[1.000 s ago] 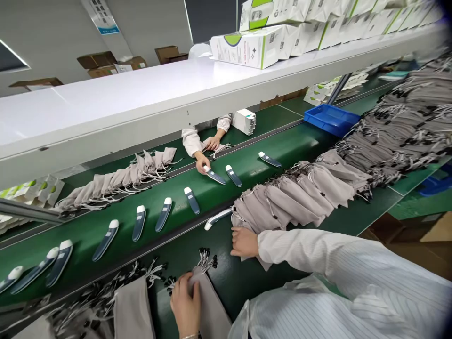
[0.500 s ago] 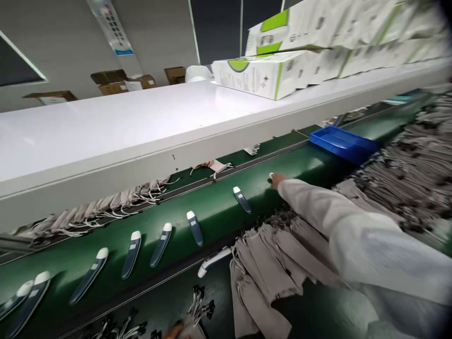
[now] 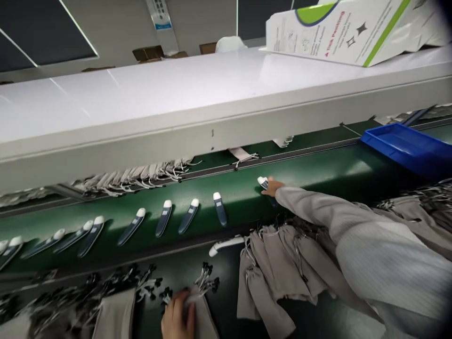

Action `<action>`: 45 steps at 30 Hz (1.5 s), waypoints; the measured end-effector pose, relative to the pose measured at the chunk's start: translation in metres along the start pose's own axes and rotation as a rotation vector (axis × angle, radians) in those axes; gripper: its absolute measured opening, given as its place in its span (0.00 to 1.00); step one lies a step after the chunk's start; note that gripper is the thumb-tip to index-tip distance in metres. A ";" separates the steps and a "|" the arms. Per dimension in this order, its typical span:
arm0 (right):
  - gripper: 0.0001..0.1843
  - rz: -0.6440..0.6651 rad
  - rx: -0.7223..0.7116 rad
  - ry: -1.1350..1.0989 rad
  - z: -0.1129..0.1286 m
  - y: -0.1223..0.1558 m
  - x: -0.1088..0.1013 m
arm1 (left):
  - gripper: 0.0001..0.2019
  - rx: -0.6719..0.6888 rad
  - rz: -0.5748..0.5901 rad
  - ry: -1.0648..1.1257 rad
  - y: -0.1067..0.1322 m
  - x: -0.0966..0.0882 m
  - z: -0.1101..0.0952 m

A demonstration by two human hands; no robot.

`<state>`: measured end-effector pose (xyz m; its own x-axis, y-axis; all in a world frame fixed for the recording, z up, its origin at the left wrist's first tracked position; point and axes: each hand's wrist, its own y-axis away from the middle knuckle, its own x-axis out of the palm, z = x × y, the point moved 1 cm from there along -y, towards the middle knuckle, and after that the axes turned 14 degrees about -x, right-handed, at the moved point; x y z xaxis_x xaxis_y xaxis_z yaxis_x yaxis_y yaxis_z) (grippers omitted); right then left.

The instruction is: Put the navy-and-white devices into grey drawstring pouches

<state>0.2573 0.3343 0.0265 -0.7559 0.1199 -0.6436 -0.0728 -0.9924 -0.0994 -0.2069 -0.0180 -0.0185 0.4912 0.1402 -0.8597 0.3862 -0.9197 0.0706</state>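
My right hand [image 3: 271, 186] reaches across the raised green belt [image 3: 318, 181] and closes over a white-tipped navy handheld device [image 3: 263, 183], hiding most of its body. Several matching devices lie in a row to its left, the closest [image 3: 219, 208] a short way off. My left hand [image 3: 175, 314] pinches a grey drawstring pouch [image 3: 202, 320] on the lower green belt. Beside that hand, black-tipped cords [image 3: 205, 278] fan out. Grey pouches [image 3: 271, 270] lie heaped below my right sleeve, and a white device [image 3: 226, 245] lies next to them.
A long white shelf [image 3: 212, 132] runs across the view, carrying a white-and-green box [image 3: 353, 33]. A blue plastic tray [image 3: 406, 148] sits at the right on the belt. More grey pouches [image 3: 134, 174] lie in a line behind the raised belt.
My right hand has moved from the pouch heap up onto the raised belt and a device. The view has tilted, and the co-worker's hands have passed out of sight behind the shelf.
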 end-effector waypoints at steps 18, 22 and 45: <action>0.39 0.777 -0.140 0.272 0.190 0.278 0.126 | 0.09 0.259 -0.081 -0.011 0.023 -0.053 -0.011; 0.39 0.532 -0.101 0.116 0.195 0.288 0.138 | 0.08 0.349 0.070 0.091 0.025 -0.078 -0.023; 0.14 0.632 -0.506 -0.164 0.228 0.360 0.054 | 0.14 -0.090 0.202 0.861 0.030 -0.129 -0.071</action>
<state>0.0418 -0.0227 0.1288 -0.6442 -0.5013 -0.5777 0.6703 -0.7338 -0.1107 -0.2037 -0.0374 0.1307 0.9594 0.2386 -0.1504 0.2704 -0.9296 0.2503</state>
